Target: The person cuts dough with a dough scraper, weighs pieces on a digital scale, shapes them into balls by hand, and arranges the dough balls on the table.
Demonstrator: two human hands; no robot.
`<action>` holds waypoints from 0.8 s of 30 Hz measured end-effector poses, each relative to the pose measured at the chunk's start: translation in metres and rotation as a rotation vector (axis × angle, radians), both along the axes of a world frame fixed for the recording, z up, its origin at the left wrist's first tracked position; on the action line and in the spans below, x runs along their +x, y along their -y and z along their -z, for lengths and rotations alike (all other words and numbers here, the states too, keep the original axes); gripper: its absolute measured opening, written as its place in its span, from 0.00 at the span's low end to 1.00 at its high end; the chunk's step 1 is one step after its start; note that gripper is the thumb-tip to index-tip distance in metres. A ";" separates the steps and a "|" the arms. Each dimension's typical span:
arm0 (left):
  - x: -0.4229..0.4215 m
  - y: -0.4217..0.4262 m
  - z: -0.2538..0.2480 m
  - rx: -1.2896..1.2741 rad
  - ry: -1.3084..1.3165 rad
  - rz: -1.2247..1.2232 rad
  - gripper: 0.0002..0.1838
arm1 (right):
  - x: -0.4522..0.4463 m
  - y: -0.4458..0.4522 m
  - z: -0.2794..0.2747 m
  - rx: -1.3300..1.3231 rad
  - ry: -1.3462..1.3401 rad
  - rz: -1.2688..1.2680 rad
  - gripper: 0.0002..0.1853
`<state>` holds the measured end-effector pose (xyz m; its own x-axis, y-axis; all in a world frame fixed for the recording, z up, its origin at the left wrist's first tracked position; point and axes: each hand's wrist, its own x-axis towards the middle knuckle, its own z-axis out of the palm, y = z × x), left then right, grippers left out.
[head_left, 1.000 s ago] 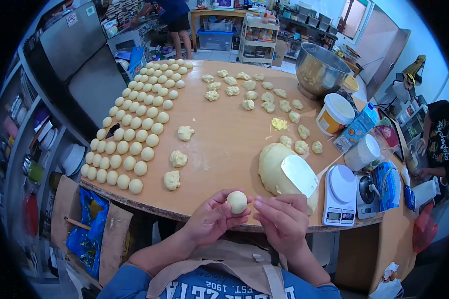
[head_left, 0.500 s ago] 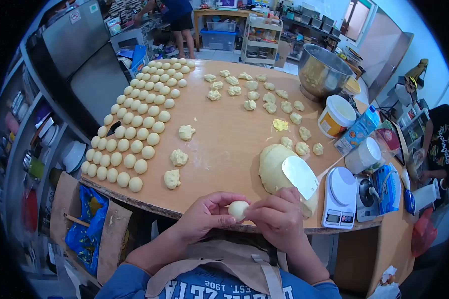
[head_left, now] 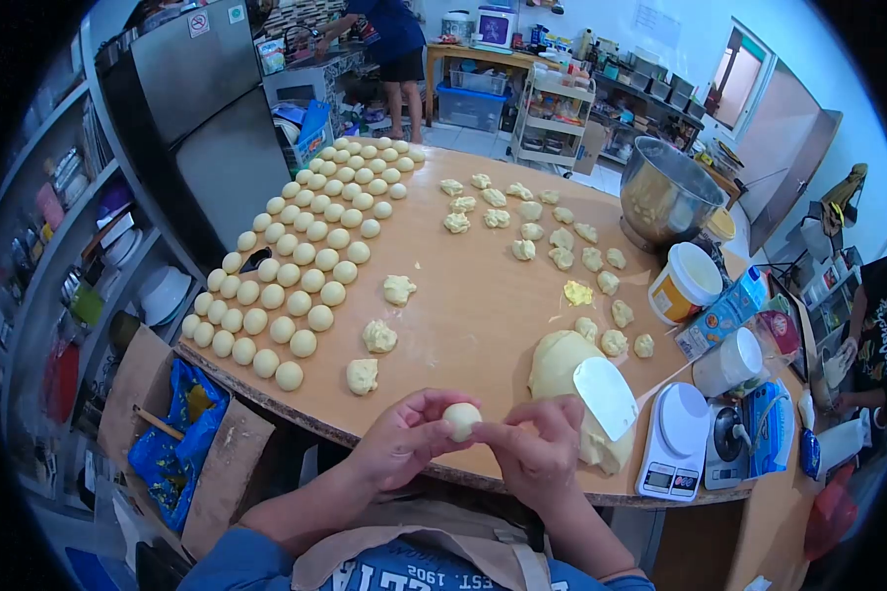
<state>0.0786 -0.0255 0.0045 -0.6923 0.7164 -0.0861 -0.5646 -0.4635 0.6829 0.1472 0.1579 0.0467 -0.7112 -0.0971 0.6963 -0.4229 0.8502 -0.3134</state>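
Observation:
A smooth, pale dough ball (head_left: 461, 422) rests in my left hand (head_left: 404, 438), whose thumb and fingers curl around it above the table's near edge. From the other side my right hand (head_left: 540, 448) touches the ball with its fingertips, the remaining fingers folded. Just beyond my right hand lies a large dough mass (head_left: 559, 361), with a white scraper (head_left: 606, 398) on it. Rough dough pieces (head_left: 362, 376) form a short column ahead of my left hand. Rows of smooth dough balls (head_left: 303, 343) cover the table's left side.
More rough dough pieces (head_left: 524, 250) and a yellow smear (head_left: 578, 294) lie further back. To the right stand a kitchen scale (head_left: 682, 424), a white tub (head_left: 685, 281), a carton (head_left: 724, 313) and a steel mixing bowl (head_left: 665, 192). Two people are nearby, one at the back and one at right.
The view has tilted, so the table sits lower and further right. Both hands still meet at the dough ball; my right hand has come closer in, away from the scraper.

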 end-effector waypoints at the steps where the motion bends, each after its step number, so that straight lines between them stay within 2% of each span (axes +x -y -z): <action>1: -0.003 0.004 0.001 0.011 0.009 -0.012 0.20 | -0.005 0.000 -0.003 -0.025 -0.017 -0.007 0.14; 4: -0.036 0.014 -0.013 -0.191 0.011 -0.213 0.23 | -0.031 0.000 -0.013 -0.112 -0.024 -0.079 0.16; 5: -0.054 0.017 -0.019 -0.162 -0.080 -0.238 0.24 | -0.044 0.001 -0.006 -0.158 -0.002 -0.126 0.17; 6: -0.077 0.020 -0.025 -0.135 -0.177 -0.262 0.25 | -0.057 0.002 0.003 -0.206 0.016 -0.171 0.18; 8: -0.127 0.022 -0.032 -0.288 -0.365 -0.370 0.26 | -0.072 0.006 0.026 -0.204 0.096 -0.257 0.22; 10: -0.185 0.015 -0.032 -0.476 -0.677 -0.479 0.25 | -0.078 0.014 0.053 -0.249 0.208 -0.344 0.24; 12: -0.253 0.012 -0.019 -0.724 -1.031 -0.514 0.22 | -0.076 0.020 0.054 -0.197 0.274 -0.454 0.25; 15: -0.330 -0.004 -0.015 -0.975 -1.141 -0.535 0.20 | -0.078 0.022 0.054 -0.183 0.344 -0.530 0.24; 20: -0.434 -0.036 0.015 -1.107 -1.276 -0.584 0.21 | -0.087 0.014 0.062 -0.276 0.303 -0.480 0.24; 22: -0.454 -0.048 0.020 -1.176 -1.382 -0.598 0.21 | -0.092 0.014 0.077 -0.268 0.261 -0.502 0.25; 24: -0.471 -0.054 0.028 -1.250 -1.351 -0.546 0.22 | -0.094 0.013 0.083 -0.255 0.283 -0.542 0.25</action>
<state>-0.3927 0.0289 -0.0234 -0.8246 0.3963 0.4038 0.5627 0.6483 0.5129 0.0533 0.1452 -0.0365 -0.7667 -0.3496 0.5384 -0.6419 0.4248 -0.6383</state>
